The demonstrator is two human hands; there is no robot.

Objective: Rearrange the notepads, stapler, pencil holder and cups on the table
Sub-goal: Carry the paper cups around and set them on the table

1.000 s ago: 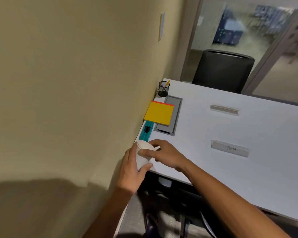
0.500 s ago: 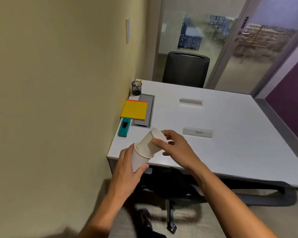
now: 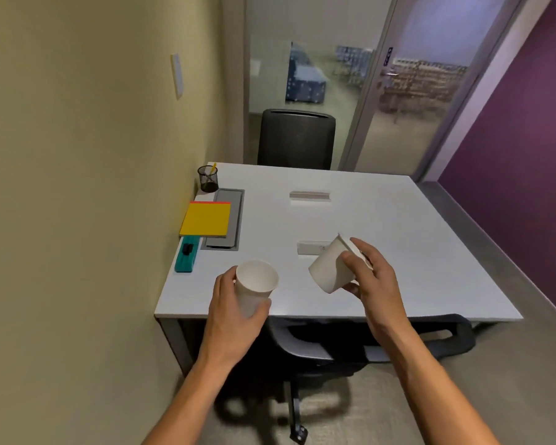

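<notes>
My left hand [image 3: 235,313] grips a white paper cup [image 3: 256,284] upright above the table's near edge. A second white paper cup [image 3: 331,268] is tilted on its side in the air, held by my right hand [image 3: 374,284] over the white table [image 3: 398,239]. Along the left wall lie a yellow notepad [image 3: 206,219], a teal stapler [image 3: 187,259] in front of it, and a black mesh pencil holder [image 3: 208,178] with a yellow pencil at the far corner.
A grey cable tray lid [image 3: 230,216] lies partly under the notepad. Two small nameplates [image 3: 309,196] sit mid-table, one partly behind the tilted cup. A black chair [image 3: 297,139] stands at the far side; another chair [image 3: 366,342] is tucked under the near edge. Yellow wall on the left.
The two cups were nested together in both hands at the table's left corner. They are now pulled apart, one in each hand, the right one carried rightward over the table.
</notes>
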